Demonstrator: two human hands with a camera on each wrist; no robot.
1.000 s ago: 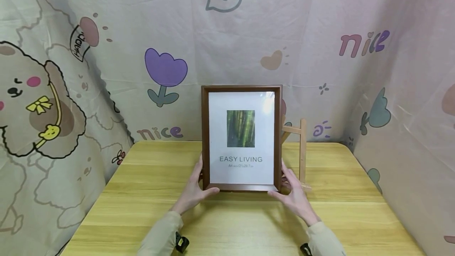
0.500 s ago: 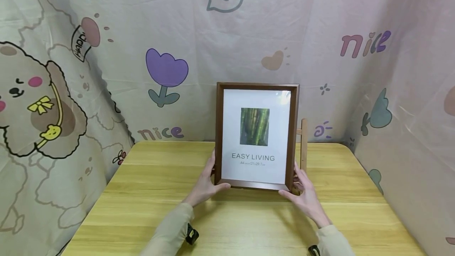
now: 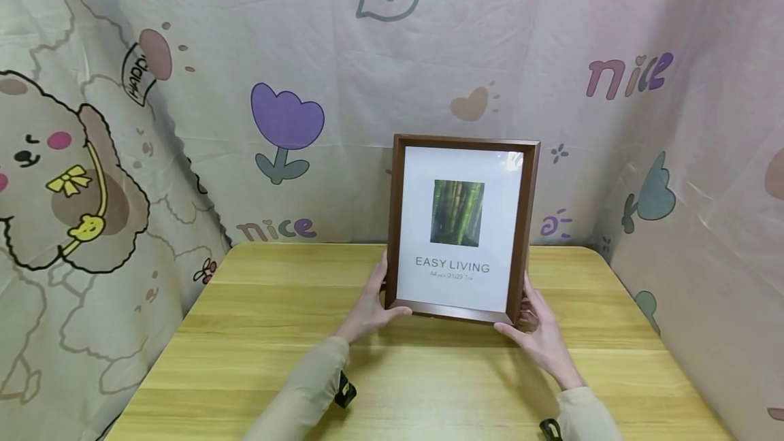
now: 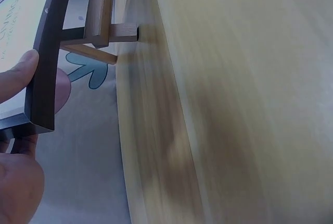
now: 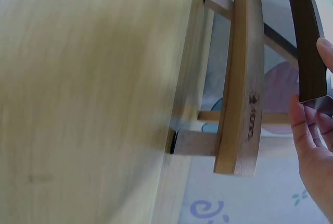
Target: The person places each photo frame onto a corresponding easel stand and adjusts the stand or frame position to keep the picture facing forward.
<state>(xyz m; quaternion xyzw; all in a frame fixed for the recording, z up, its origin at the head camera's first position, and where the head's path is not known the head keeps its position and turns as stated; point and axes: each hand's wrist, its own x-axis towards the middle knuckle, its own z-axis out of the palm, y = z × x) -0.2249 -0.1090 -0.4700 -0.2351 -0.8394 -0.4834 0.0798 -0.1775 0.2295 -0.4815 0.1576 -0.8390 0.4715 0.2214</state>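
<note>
A brown picture frame (image 3: 456,307) with a bamboo picture and the words "EASY LIVING" is held upright, tilted slightly, in the head view. My left hand (image 3: 371,308) grips its lower left corner, thumb on the front. At the lower right corner my right hand (image 3: 542,335) grips it the same way, fingers behind. Both wrist views show a gap between the frame and the table. Behind the frame stands a small wooden easel (image 5: 239,83) with lettering on its ledge. The easel is hidden by the frame in the head view.
The wood-grain table (image 3: 275,332) has rounded far corners. A printed cloth (image 3: 380,73) hangs behind it and along both sides. In the left wrist view the easel's foot (image 4: 125,32) rests on the table near its far edge.
Both hands have carried the picture frame to the right and slightly upward, and it has tilted a little clockwise. It now covers the easel, part of which showed before.
</note>
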